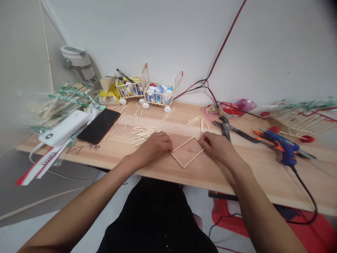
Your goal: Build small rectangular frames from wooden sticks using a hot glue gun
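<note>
Your pale-tan four-sided frame of thin wooden sticks (pixel 193 158) nearly matches the light-brown wooden counter (pixel 263 168), which is streaked with darker grain. You have a plain black rectangular phone (pixel 99 125), a white rounded plastic device (pixel 64 128), a blue plastic glue gun (pixel 283 140) with orange parts, and two tan stick-built carts (pixel 158 102) with white round wheels (pixel 167 109) and red-tipped handles (pixel 182 73).

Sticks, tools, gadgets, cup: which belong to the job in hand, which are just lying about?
Likely in the job:
stick frame, left hand and right hand on it
loose sticks
glue gun, unheld
pliers, unheld

Apparently just lying about:
black phone
white device
lidded cup
</note>
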Demonstrator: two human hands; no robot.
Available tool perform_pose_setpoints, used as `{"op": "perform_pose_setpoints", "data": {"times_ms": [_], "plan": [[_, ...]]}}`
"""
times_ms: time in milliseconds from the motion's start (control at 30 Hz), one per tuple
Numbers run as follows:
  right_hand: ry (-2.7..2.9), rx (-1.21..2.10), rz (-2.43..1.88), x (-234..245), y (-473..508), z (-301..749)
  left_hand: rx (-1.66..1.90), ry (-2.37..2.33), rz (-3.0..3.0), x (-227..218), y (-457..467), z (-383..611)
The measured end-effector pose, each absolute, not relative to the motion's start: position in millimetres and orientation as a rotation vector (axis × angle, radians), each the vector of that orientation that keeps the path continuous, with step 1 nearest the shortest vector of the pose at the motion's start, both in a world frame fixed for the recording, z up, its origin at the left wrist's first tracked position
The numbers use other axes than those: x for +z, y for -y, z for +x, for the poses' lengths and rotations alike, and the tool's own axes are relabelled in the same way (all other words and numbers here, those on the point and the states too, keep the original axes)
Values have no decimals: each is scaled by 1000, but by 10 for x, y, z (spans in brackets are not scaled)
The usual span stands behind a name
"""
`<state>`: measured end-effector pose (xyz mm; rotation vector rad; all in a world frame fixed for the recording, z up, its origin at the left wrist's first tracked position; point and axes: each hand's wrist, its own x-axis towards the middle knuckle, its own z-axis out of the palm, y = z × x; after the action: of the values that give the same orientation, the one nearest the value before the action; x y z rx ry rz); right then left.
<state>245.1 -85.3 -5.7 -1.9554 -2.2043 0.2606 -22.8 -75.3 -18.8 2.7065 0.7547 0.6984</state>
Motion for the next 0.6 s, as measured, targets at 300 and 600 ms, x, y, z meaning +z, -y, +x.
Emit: {"op": "perform_pose_setpoints", "data": {"times_ms": [300, 600], "plan": [[2211, 261, -1957, -58, 846, 2459, 716, -737, 2689, -198, 752, -243], [2059, 272, -1943, 123, 1029, 2526, 671, -758, 2663, -174, 738, -252]]}}
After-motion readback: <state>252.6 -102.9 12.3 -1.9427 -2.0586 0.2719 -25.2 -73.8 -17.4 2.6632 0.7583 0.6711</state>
